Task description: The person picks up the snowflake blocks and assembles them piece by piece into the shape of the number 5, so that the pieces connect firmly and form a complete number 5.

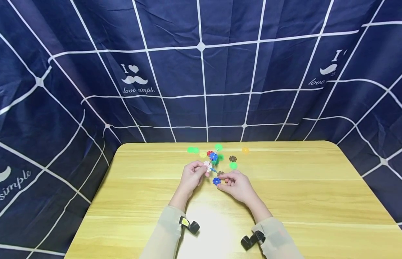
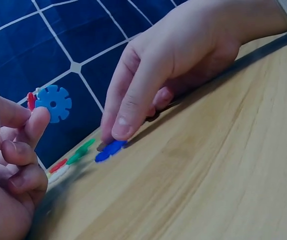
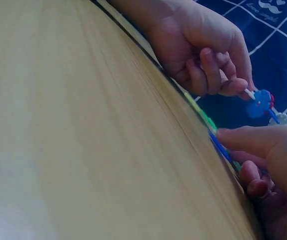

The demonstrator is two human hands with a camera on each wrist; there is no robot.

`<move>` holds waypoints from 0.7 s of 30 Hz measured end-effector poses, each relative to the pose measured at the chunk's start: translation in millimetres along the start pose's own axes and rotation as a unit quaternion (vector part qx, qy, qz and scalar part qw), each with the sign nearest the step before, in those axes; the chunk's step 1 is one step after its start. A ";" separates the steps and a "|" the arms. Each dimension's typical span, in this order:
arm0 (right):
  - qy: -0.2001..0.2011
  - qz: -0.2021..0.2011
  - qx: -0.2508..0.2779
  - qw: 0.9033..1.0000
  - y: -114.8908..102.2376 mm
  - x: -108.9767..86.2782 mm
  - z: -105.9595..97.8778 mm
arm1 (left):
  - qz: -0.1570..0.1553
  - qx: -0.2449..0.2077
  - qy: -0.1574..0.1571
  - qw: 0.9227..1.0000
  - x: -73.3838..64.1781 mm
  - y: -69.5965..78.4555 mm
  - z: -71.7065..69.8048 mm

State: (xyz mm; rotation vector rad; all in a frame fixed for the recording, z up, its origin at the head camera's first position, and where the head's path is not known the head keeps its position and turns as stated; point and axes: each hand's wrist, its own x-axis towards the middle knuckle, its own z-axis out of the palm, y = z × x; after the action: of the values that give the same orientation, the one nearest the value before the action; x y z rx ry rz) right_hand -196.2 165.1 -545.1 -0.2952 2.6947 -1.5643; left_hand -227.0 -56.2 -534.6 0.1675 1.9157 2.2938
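Note:
My left hand (image 1: 192,175) pinches a white snowflake disc (image 1: 207,165) between thumb and forefinger. The disc belongs to a small joined cluster held up off the table, with a blue disc (image 2: 53,104) and a red disc (image 2: 31,101) showing beside the fingertips in the left wrist view. Lower, at the tabletop, my right hand (image 1: 238,185) has its thumb and forefinger around the edge of a dark blue snowflake disc (image 1: 216,181). A brown disc (image 1: 220,173) lies right by that forefinger. The right hand's other fingers curl in toward the palm.
Loose discs lie on the wooden table (image 1: 149,201) beyond the hands: light green (image 1: 191,149), pale yellow (image 1: 203,154), orange (image 1: 245,150), another brown (image 1: 232,158) and a green one (image 1: 233,165) below it. A dark blue checked curtain (image 1: 175,72) surrounds the table's back and sides.

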 end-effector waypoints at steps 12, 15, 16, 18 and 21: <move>-0.013 -0.029 -0.013 0.999 2.6 -1.6 0.8 | -0.004 -0.014 -0.001 1.000 0.2 -2.5 -0.7; -0.030 -0.059 -0.058 0.996 0.9 -2.5 1.1 | -0.006 -0.016 0.001 1.000 0.3 -1.7 -0.4; -0.036 -0.067 -0.072 0.995 0.2 -2.8 1.3 | -0.007 -0.016 0.001 1.000 0.4 -1.5 -0.4; -0.045 -0.076 -0.090 0.992 -1.5 -3.3 1.4 | -0.006 -0.014 0.000 1.000 0.6 -1.4 -0.5; -0.056 -0.070 -0.096 0.991 -4.1 -3.9 1.9 | -0.002 -0.010 -0.002 1.000 0.9 -1.6 -0.7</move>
State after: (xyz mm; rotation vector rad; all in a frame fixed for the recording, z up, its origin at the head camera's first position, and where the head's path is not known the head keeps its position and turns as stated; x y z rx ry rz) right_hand -191.6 162.2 -542.9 -0.5686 2.7919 -1.2742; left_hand -228.0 -56.5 -536.3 0.1658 1.8894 2.3081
